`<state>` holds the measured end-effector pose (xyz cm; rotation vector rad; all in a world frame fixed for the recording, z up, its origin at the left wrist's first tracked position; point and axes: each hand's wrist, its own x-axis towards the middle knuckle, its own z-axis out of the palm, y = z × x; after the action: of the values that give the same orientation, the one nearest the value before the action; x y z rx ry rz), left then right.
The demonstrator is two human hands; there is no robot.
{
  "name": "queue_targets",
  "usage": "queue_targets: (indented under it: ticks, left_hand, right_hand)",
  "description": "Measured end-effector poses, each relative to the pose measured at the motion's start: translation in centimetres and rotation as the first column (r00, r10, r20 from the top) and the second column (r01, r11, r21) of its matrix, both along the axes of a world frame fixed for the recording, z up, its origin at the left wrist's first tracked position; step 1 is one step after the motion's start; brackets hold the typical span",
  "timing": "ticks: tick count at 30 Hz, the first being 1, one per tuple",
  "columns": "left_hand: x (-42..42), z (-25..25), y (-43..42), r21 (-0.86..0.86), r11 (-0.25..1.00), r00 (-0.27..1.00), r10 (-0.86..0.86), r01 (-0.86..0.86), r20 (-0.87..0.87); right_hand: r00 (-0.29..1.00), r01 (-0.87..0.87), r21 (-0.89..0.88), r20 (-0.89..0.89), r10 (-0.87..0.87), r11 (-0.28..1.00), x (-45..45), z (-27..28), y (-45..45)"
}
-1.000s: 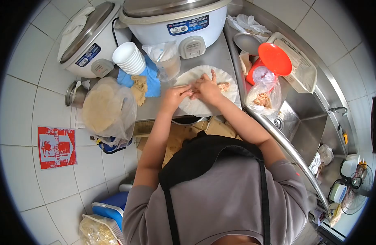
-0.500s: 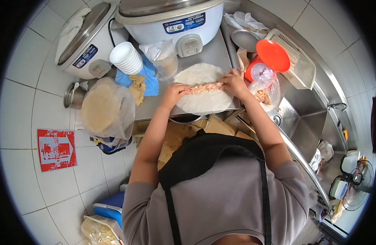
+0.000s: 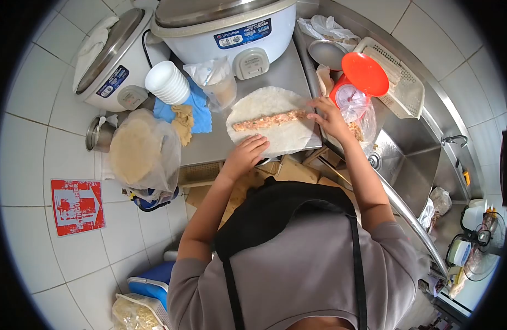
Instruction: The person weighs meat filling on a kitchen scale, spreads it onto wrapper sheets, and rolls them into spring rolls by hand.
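A round white wrapper sheet [image 3: 275, 99] lies flat on the steel counter. Across its middle runs a long strip of pinkish minced filling [image 3: 270, 120]. My left hand [image 3: 247, 156] rests at the sheet's lower left edge, fingers stretched out below the strip. At the right end of the filling is my right hand [image 3: 330, 118], its thumb and fingers apart over the sheet's right edge. Nothing shows in either hand. A plastic bag of filling [image 3: 357, 129] hangs beside the right hand, by a red scale [image 3: 349, 94].
Two large rice cookers [image 3: 250, 33] stand at the back. Left of the sheet are a plastic-bagged wrapper stack [image 3: 135, 151], white bowls [image 3: 166, 82], a blue cloth [image 3: 201, 113] and a bagged container [image 3: 223, 91]. A steel sink [image 3: 410, 159] and a white basket [image 3: 407, 96] lie right.
Both hands have come off the filling strip. My left hand moved down to the sheet's lower edge, and my right hand shifted right with its fingers apart. The whole strip now shows.
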<state>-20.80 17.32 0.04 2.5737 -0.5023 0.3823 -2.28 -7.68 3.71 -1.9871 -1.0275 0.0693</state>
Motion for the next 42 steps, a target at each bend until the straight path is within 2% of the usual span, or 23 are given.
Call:
queue_targets:
  ticks: [2,5,9,12,14,15,17,20,23,26,27,28,29,30,31,32,34,35,38,41,42]
  left_hand:
    - [0.2,-0.5,0.1,-0.142,0.99,1.0,0.02,-0.023,-0.022]
    - [0.6,0.0,0.0,-0.356,0.922,0.987,0.118,-0.151,-0.111]
    - [0.8,1.5,-0.6,-0.495,0.809,0.943,0.214,-0.317,-0.253]
    - [0.4,1.8,-0.3,-0.405,0.869,0.948,0.187,-0.283,-0.259]
    - [0.7,1.9,0.3,-0.418,0.881,0.967,0.145,-0.222,-0.209]
    - [0.9,2.0,0.6,-0.425,0.885,0.975,0.121,-0.191,-0.185]
    - [2.7,2.8,1.5,-0.465,0.838,0.945,0.166,-0.285,-0.281]
    - [6.8,3.3,3.6,-0.41,0.824,0.905,0.263,-0.392,-0.335]
    - [10.3,2.5,4.9,-0.296,0.851,0.891,0.358,-0.434,-0.278]
    - [12.5,1.1,5.9,-0.247,0.861,0.879,0.365,-0.444,-0.306]
    - [13.2,0.7,6.2,-0.236,0.859,0.876,0.382,-0.454,-0.294]
    - [13.6,0.3,6.2,-0.225,0.855,0.87,0.399,-0.467,-0.288]
    - [13.8,-0.1,6.3,-0.213,0.852,0.864,0.414,-0.478,-0.285]
    - [14.1,0.0,6.4,-0.205,0.853,0.855,0.403,-0.481,-0.326]
    - [14.3,0.3,6.4,-0.196,0.854,0.843,0.391,-0.482,-0.369]
    - [14.5,0.5,6.4,-0.188,0.855,0.83,0.379,-0.483,-0.41]
    - [15.0,-0.1,6.6,-0.293,0.853,0.833,0.254,-0.433,-0.491]
    - [15.2,-0.4,6.8,-0.346,0.843,0.83,0.19,-0.411,-0.524]
    - [15.7,0.0,6.9,-0.435,0.766,0.789,0.15,-0.474,-0.596]
    - [15.3,1.4,6.8,-0.51,0.627,0.603,-0.08,-0.589,-0.794]
    - [15.1,1.3,6.8,-0.514,0.628,0.618,-0.068,-0.584,-0.783]
  right_hand:
    - [0.988,-0.152,-0.053,0.012,0.153,0.987,-0.4,0.0,-1.0]
    - [0.94,-0.271,-0.127,0.179,0.291,0.954,-2.2,0.6,-0.4]
    - [0.971,-0.151,-0.191,0.155,0.182,0.97,-2.7,0.5,-0.2]
    - [0.976,-0.18,-0.222,0.083,0.203,0.958,-1.7,-0.4,-0.8]
    - [0.966,-0.226,-0.231,0.071,0.248,0.946,-1.5,-0.1,-0.9]
    - [0.976,-0.194,-0.191,0.058,0.209,0.962,-1.0,-0.1,-0.6]
    - [0.991,-0.128,-0.115,0.026,0.132,0.985,0.8,-0.3,0.5]
    - [0.989,-0.056,-0.042,0.131,0.061,0.998,3.2,-0.6,3.0]
    - [0.964,0.116,-0.182,0.256,-0.066,0.976,5.2,-2.8,5.2]
    - [0.792,0.319,-0.029,0.556,-0.25,0.947,2.6,-1.7,7.3]
    - [0.847,0.254,-0.128,0.508,-0.157,0.959,1.3,-0.3,7.9]
    - [0.857,0.194,-0.07,0.498,-0.134,0.979,0.1,-0.2,9.0]
    - [0.922,0.059,-0.078,0.386,-0.024,0.995,-1.1,-0.1,9.8]
    - [0.939,-0.029,-0.02,0.343,0.035,0.999,-2.0,-1.3,11.0]
    - [0.946,-0.08,-0.124,0.305,0.115,0.989,-2.8,-1.4,11.9]
    - [0.952,-0.073,-0.135,0.287,0.109,0.988,-3.5,-1.8,12.5]
    - [0.96,-0.066,-0.157,0.258,0.105,0.985,-4.3,-2.5,13.6]
    - [0.967,-0.06,-0.238,0.227,0.116,0.969,-4.3,-2.7,13.8]
    - [0.944,-0.045,-0.281,0.302,0.133,0.959,-4.4,-3.0,14.1]
    - [0.949,-0.175,-0.334,0.195,0.249,0.926,-4.0,-2.4,13.7]
    - [0.952,-0.183,-0.338,0.173,0.252,0.923,-4.0,-2.3,14.0]
